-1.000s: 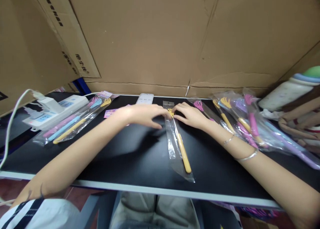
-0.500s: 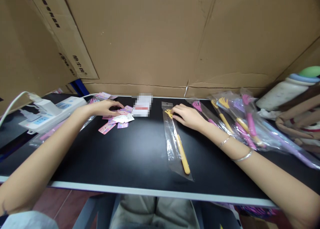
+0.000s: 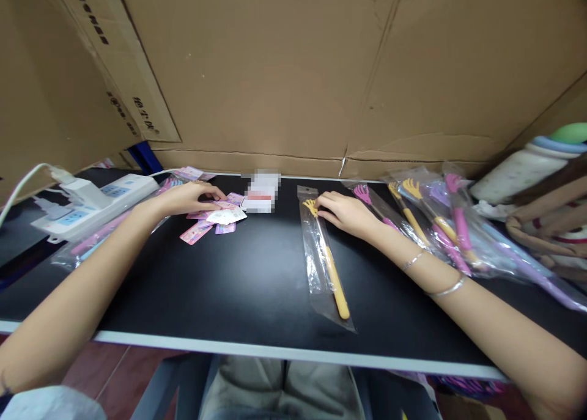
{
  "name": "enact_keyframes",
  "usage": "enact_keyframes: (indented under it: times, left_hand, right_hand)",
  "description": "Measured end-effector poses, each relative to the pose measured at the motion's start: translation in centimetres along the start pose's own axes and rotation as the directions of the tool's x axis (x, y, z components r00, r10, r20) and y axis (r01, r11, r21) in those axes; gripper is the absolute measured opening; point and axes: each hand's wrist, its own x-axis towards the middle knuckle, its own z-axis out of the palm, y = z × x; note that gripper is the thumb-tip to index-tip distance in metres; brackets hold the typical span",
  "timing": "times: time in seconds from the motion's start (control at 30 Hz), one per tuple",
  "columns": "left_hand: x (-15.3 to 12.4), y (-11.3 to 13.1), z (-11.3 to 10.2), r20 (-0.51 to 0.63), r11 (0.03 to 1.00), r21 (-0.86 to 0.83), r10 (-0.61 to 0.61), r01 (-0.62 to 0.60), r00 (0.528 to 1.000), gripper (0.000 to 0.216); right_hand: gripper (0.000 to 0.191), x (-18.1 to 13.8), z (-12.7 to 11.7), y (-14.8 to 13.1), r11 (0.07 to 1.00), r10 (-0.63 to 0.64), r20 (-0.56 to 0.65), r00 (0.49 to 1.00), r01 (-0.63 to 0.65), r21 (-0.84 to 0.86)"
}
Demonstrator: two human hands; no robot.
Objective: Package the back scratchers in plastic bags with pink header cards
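Observation:
My left hand [image 3: 195, 198] rests over a loose pile of small pink and purple printed cards [image 3: 196, 232], thumb and fingers apart. A pale card [image 3: 227, 216] lies on top of the pile, close to the thumb. On the right, a yellow back scratcher [image 3: 337, 282] with a hand-shaped head lies in a clear plastic bag [image 3: 313, 273], handle toward the table's front edge. My right hand [image 3: 343, 212] has its thumb and fingers closed at the bag's side, just below the scratcher's head. Its fingertips partly cover the thin shaft.
More bagged back scratchers [image 3: 461, 224] in pink, yellow and purple lie on the right, beside a pale bottle [image 3: 518, 169]. A white power strip [image 3: 98, 209] with plugs stands at the left, bagged scratchers beside it. A blurred white item [image 3: 261, 194] sits behind the cards. Cardboard [image 3: 275, 71] walls the back.
Both hands stay nearly in place, with only a slight shift of the view. The cards and the bagged yellow back scratcher lie as before.

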Motion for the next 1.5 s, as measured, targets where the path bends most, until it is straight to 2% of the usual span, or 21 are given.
enact_keyframes:
  times: [0.13,0.37,0.6,0.8,1.0,1.33,1.5]
  left_hand:
    - [0.0,-0.3,0.1,-0.003,1.000,-0.015,0.015,-0.015,1.000,0.053]
    - [0.3,-1.0,1.2,-0.134,0.997,0.038,0.073,-0.068,0.988,0.050]
    - [0.1,0.0,1.5,-0.209,0.994,0.111,0.012,0.012,0.978,0.049]
    - [0.5,-0.4,2.2,-0.177,0.995,0.080,0.076,-0.063,0.981,0.052]
    - [0.5,-0.6,2.1,-0.174,0.991,0.128,-0.014,0.037,0.985,0.049]
    - [0.6,0.7,2.1,-0.273,0.952,0.305,0.062,0.025,0.960,0.039]
    - [0.3,0.8,2.2,-0.400,0.905,0.382,-0.019,0.186,0.916,0.044]
  right_hand:
    - [0.016,0.0,0.0,0.0,1.000,-0.001,0.005,1.000,0.001,-0.007]
    - [0.016,0.1,-0.2,-0.2,0.999,0.010,0.024,1.000,-0.009,-0.044]
    - [0.017,0.0,-0.3,-0.6,0.998,-0.009,0.020,1.000,0.010,-0.059]
    - [0.013,0.0,0.0,-0.2,1.000,0.009,0.013,1.000,-0.008,-0.030]
    - [0.012,0.0,0.3,0.1,0.998,0.016,0.011,1.000,-0.015,-0.053]
    - [0.015,0.1,0.3,-0.5,0.990,-0.021,0.015,1.000,0.023,-0.140]
    - [0.016,0.2,0.3,-0.8,0.987,-0.020,0.015,1.000,0.022,-0.160]
